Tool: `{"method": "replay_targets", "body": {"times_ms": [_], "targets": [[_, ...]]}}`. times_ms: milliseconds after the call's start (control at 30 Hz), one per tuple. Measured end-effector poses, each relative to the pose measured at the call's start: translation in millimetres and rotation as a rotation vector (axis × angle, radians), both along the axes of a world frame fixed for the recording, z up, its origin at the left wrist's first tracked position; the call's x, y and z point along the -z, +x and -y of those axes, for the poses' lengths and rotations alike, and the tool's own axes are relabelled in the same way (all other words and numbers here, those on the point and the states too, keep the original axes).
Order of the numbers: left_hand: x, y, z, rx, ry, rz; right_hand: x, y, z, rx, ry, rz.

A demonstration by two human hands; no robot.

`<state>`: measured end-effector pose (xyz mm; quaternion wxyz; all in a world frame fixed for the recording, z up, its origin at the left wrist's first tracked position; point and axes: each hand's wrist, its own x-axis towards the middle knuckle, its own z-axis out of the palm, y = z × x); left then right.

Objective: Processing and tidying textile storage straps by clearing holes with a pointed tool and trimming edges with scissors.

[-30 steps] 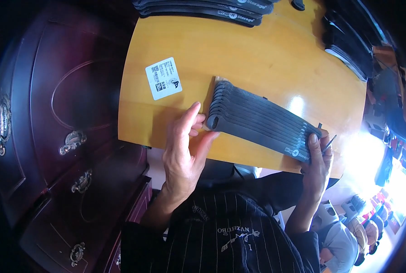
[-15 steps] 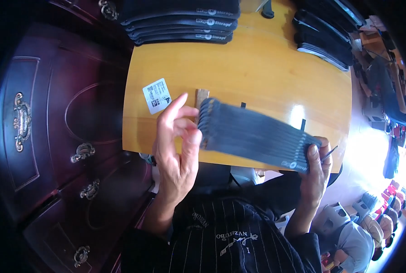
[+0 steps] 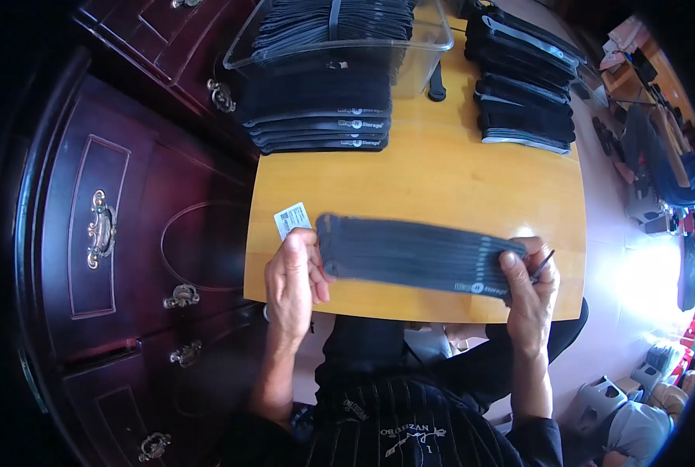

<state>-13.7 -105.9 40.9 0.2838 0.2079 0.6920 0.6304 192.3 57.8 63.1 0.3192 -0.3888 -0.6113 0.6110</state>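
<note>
A flat stack of black fabric straps (image 3: pixel 410 253) with pale print near one end is held level above the table. Its right end is gripped in my right hand (image 3: pixel 533 292), thumb on top. A thin dark strip (image 3: pixel 544 265) sticks out past those fingers; I cannot make out what it is. My left hand (image 3: pixel 291 276) is at the stack's left end, thumb raised and fingers loosely bent against the strap ends, not wrapped round them. Just beyond it, a white printed card (image 3: pixel 291 219) lies on the table, partly covered by that hand.
On the yellow wooden table (image 3: pixel 417 183) a clear plastic bin (image 3: pixel 433 47) holds many black straps. Before it lies a strap pile (image 3: pixel 316 109), and another pile (image 3: pixel 526 109) is at the far right. Dark red drawers (image 3: pixel 102 226) stand on the left.
The view has shifted, showing more of the table's far side. My left hand has closed in on the stack's left end, where the uneven strap ends now look more aligned. The right hand keeps its grip.
</note>
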Motion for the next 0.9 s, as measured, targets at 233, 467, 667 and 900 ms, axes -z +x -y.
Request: {"method": "replay_targets", "body": {"times_ms": [233, 467, 667, 900], "targets": [[-12.9, -33.5, -2.3, 0.094, 0.089, -0.016, -20.6, -46.1, -20.2, -0.095, 0.059, -0.036], [-34.2, -109.1, -32.4, -0.055, 0.12, -0.181, -29.9, -122.5, -55.7, -0.177, -0.017, 0.002], [-31.0, -170.5, -66.8, -0.13, -0.002, -0.359, -5.7, -183.2, -85.0, -0.104, 0.452, 0.017], [-20.3, -187.4, -76.4, -0.202, 0.0, -0.535, 12.4, -209.0, -99.7, -0.116, 0.656, 0.054]]}}
